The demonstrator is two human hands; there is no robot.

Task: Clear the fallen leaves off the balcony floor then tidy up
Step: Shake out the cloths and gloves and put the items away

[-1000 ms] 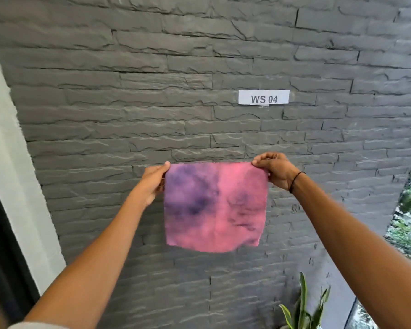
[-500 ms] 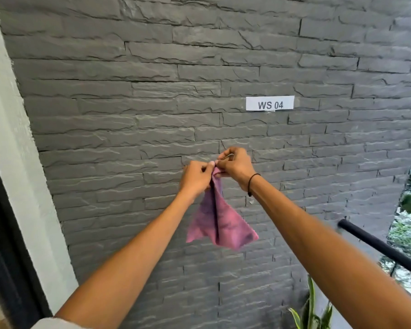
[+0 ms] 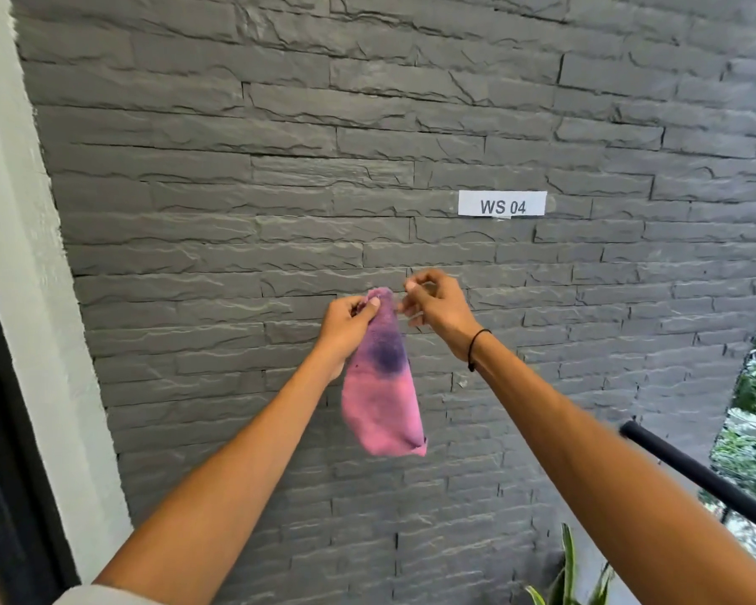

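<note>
A pink cloth (image 3: 383,403) with a dark purple stain hangs folded in half in front of the grey stone wall. My left hand (image 3: 349,327) grips its gathered top edge, and the cloth dangles below that hand. Just to the right of the cloth's top, my right hand (image 3: 433,310) hovers with curled fingers; its fingertips are right at the cloth's edge, and I cannot tell whether they pinch it. A black band circles my right wrist. No floor and no leaves are in view.
A grey stone wall (image 3: 367,168) fills the view, with a white label reading WS 04 (image 3: 502,203). A black railing (image 3: 699,471) runs at the lower right with greenery behind it. A green plant (image 3: 568,578) pokes up at the bottom. A white door frame (image 3: 23,255) stands at the left.
The cloth, spread flat between both hands a second ago, was folded in half as the hands came together. Now it hangs from my left hand and my right hand has shifted slightly right.
</note>
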